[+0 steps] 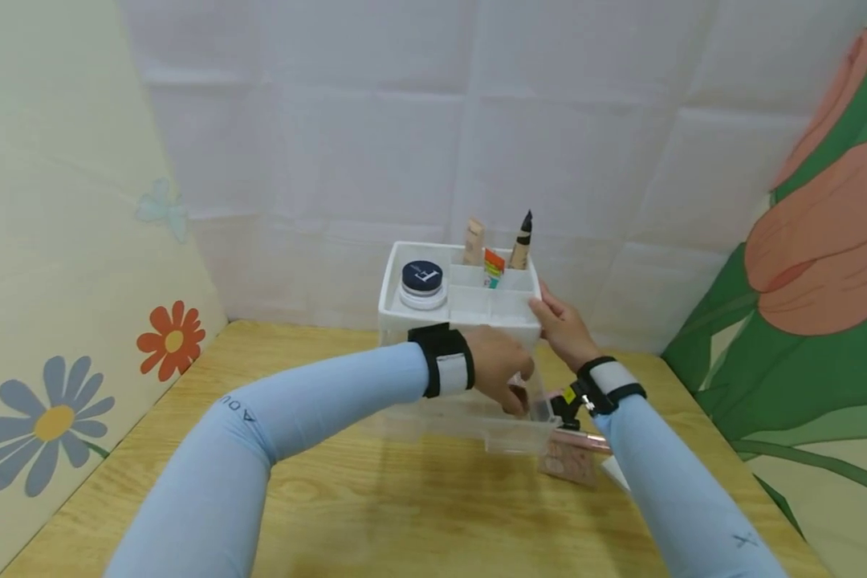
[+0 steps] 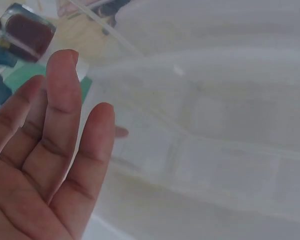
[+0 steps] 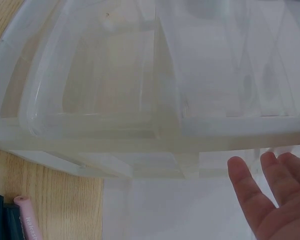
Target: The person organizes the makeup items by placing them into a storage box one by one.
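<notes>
A white desktop organizer [image 1: 458,321] stands in the middle of the table, its clear front drawer [image 1: 506,429] pulled out. My left hand [image 1: 502,369] reaches down into the drawer's right end, fingers loosely bent. Just past those fingers, in the left wrist view, lies a small square glass bottle [image 2: 25,32] with dark contents; it shows partly under the hand in the head view. My right hand [image 1: 563,329] rests against the organizer's upper right side. Its fingers [image 3: 247,187] are extended along the wall in the right wrist view.
On top stand a dark-lidded jar [image 1: 422,282], a beige tube [image 1: 473,242], an orange-and-green tube [image 1: 494,268] and a black-tipped tube [image 1: 522,243]. Right of the drawer lie a pink tube [image 1: 580,439], a pinkish flat case [image 1: 567,463] and dark items. A white cloth hangs behind.
</notes>
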